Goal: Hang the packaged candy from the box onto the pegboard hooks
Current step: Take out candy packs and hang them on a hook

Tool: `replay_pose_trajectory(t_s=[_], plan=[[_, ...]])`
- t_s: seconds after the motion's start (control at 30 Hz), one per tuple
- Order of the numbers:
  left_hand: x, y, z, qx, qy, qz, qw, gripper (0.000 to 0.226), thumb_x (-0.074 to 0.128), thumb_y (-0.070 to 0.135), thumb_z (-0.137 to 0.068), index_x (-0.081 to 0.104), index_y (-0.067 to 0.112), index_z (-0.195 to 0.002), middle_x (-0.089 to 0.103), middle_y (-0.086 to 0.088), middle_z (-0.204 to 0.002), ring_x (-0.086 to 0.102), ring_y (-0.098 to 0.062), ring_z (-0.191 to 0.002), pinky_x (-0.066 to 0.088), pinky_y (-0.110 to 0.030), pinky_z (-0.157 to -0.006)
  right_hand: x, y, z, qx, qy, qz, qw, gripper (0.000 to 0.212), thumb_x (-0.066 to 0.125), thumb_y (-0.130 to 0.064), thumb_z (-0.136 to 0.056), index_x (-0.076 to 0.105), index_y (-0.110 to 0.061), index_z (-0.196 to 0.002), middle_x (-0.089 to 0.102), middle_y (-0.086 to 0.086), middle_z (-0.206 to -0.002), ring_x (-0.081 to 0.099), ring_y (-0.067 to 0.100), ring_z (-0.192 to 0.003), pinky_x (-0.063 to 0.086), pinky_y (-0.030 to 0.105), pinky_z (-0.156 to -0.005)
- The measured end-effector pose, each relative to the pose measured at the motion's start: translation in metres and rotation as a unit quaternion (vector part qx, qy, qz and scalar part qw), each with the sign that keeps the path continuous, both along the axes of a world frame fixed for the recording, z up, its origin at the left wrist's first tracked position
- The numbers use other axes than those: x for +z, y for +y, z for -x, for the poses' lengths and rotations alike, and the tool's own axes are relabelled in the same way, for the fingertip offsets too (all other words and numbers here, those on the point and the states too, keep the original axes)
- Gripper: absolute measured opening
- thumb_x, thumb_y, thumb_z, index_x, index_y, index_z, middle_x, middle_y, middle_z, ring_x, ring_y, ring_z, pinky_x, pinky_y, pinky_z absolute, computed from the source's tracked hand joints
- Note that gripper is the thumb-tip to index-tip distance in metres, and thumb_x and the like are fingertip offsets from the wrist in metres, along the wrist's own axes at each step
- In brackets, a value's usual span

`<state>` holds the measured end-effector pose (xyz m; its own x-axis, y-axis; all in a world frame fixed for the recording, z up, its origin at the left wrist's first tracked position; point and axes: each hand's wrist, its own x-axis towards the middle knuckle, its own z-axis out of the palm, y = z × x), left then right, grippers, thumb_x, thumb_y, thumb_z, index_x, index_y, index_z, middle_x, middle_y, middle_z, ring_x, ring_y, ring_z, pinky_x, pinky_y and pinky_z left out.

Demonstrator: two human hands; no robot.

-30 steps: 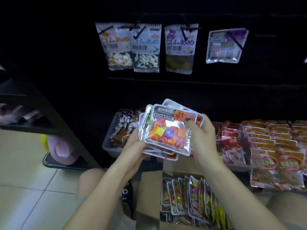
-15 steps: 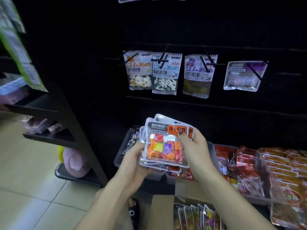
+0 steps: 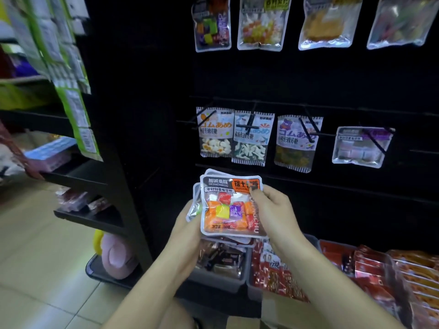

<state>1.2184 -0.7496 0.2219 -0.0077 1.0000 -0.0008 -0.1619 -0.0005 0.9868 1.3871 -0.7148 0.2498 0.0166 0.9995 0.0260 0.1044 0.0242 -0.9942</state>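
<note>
The view has tilted upward within the last second: the cardboard box has dropped almost out of frame at the bottom edge, and an upper row of hung packets now shows above the middle row. The stack of candy packets (image 3: 228,210) is held in front of the pegboard (image 3: 308,77), below the middle row of hung packets (image 3: 251,138).

The left hand (image 3: 187,230) supports the stack from beneath and at its left edge, fingers curled around it. The right hand (image 3: 273,210) pinches the top packet (image 3: 231,205) at its upper right corner, thumb on the printed face.

Judgement: the top packet is being separated for hanging. The raised gaze suggests hook selection is under way. No packet from the stack is on a hook yet. Bins of red snack packs (image 3: 280,276) sit below right.
</note>
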Motion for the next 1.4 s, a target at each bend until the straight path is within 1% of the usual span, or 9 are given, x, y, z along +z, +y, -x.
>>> replay_pose_trajectory(t_s=[0.23, 0.37, 0.47, 0.6, 0.67, 0.9, 1.13, 1.23, 1.4], plan=[[0.029, 0.011, 0.03, 0.11, -0.028, -0.02, 0.993, 0.021, 0.068, 0.022, -0.098, 0.071, 0.016, -0.117, 0.079, -0.011, -0.109, 0.077, -0.028, -0.099, 0.057, -0.042, -0.085, 0.038, -0.003, 0.003, -0.029, -0.024, -0.078, 0.996, 0.034, 0.039, -0.035, -0.11, 0.063, -0.011, -0.104, 0.049, 0.008, -0.076, 0.042, 0.02, -0.065, 0.037, 0.035, -0.062], [0.054, 0.014, 0.057, 0.148, -0.006, -0.067, 0.987, 0.025, 0.074, 0.026, -0.093, 0.071, 0.016, -0.116, 0.079, -0.012, -0.107, 0.076, -0.034, -0.1, 0.057, -0.053, -0.095, 0.069, -0.003, 0.002, -0.014, -0.006, -0.085, 0.996, 0.032, 0.04, -0.036, -0.11, 0.065, -0.017, -0.101, 0.06, 0.013, -0.084, 0.052, 0.021, -0.073, 0.048, 0.041, -0.073], [0.08, 0.016, 0.071, 0.15, 0.019, -0.123, 0.981, 0.047, 0.082, 0.043, -0.076, 0.072, 0.018, -0.114, 0.079, -0.012, -0.109, 0.076, -0.034, -0.1, 0.056, -0.057, -0.097, 0.099, 0.002, 0.007, 0.05, 0.099, 0.012, 0.994, 0.028, 0.047, -0.032, -0.109, 0.07, -0.016, -0.105, 0.077, 0.016, -0.096, 0.072, 0.024, -0.081, 0.058, 0.046, -0.09], [0.114, 0.021, 0.081, 0.137, 0.038, -0.175, 0.974, 0.056, 0.081, 0.047, -0.072, 0.07, 0.021, -0.119, 0.078, -0.008, -0.114, 0.076, -0.03, -0.105, 0.056, -0.049, -0.095, 0.142, 0.01, 0.009, 0.167, 0.24, 0.089, 0.952, 0.027, 0.054, -0.029, -0.105, 0.07, -0.011, -0.117, 0.077, 0.004, -0.093, 0.073, 0.015, -0.071, 0.06, 0.028, -0.059], [0.129, 0.028, 0.082, 0.145, 0.039, -0.186, 0.971, 0.047, 0.08, 0.041, -0.079, 0.068, 0.02, -0.12, 0.078, -0.006, -0.113, 0.076, -0.027, -0.105, 0.057, -0.049, -0.096, 0.161, 0.016, 0.009, 0.191, 0.271, 0.07, 0.941, 0.031, 0.058, -0.024, -0.101, 0.066, -0.006, -0.125, 0.076, 0.008, -0.097, 0.073, 0.016, -0.073, 0.06, 0.028, -0.06], [0.155, 0.076, 0.076, 0.188, 0.03, -0.196, 0.962, 0.033, 0.079, 0.037, -0.086, 0.069, 0.027, -0.116, 0.079, -0.001, -0.111, 0.075, -0.025, -0.106, 0.055, -0.055, -0.102, 0.204, 0.056, 0.02, 0.148, 0.226, -0.016, 0.963, 0.028, 0.06, 0.007, -0.092, 0.064, -0.004, -0.117, 0.074, 0.016, -0.122, 0.073, 0.03, -0.113, 0.058, 0.034, -0.087], [0.157, 0.136, 0.059, 0.222, 0.065, -0.188, 0.954, 0.027, 0.08, 0.033, -0.088, 0.065, 0.034, -0.111, 0.075, 0.009, -0.102, 0.073, -0.003, -0.087, 0.056, -0.03, -0.081, 0.232, 0.098, 0.061, 0.105, 0.181, -0.114, 0.971, 0.023, 0.065, 0.008, -0.09, 0.068, -0.01, -0.102, 0.076, 0.016, -0.114, 0.073, 0.026, -0.099, 0.06, 0.035, -0.081], [0.156, 0.155, 0.055, 0.241, 0.055, -0.187, 0.951, 0.026, 0.079, 0.028, -0.088, 0.065, 0.028, -0.111, 0.074, 0.007, -0.1, 0.07, 0.003, -0.079, 0.051, -0.024, -0.073, 0.236, 0.116, 0.082, 0.098, 0.157, -0.13, 0.974, 0.023, 0.068, 0.006, -0.088, 0.07, -0.01, -0.104, 0.076, 0.016, -0.115, 0.072, 0.035, -0.11, 0.059, 0.05, -0.094], [0.164, 0.177, 0.047, 0.244, 0.025, -0.19, 0.951, 0.036, 0.08, 0.035, -0.085, 0.063, 0.029, -0.116, 0.075, 0.006, -0.106, 0.073, -0.011, -0.094, 0.06, -0.04, -0.088, 0.248, 0.138, 0.108, 0.09, 0.153, -0.156, 0.972, 0.022, 0.071, 0.003, -0.086, 0.07, -0.016, -0.095, 0.076, 0.014, -0.114, 0.068, 0.034, -0.112, 0.052, 0.054, -0.102]])
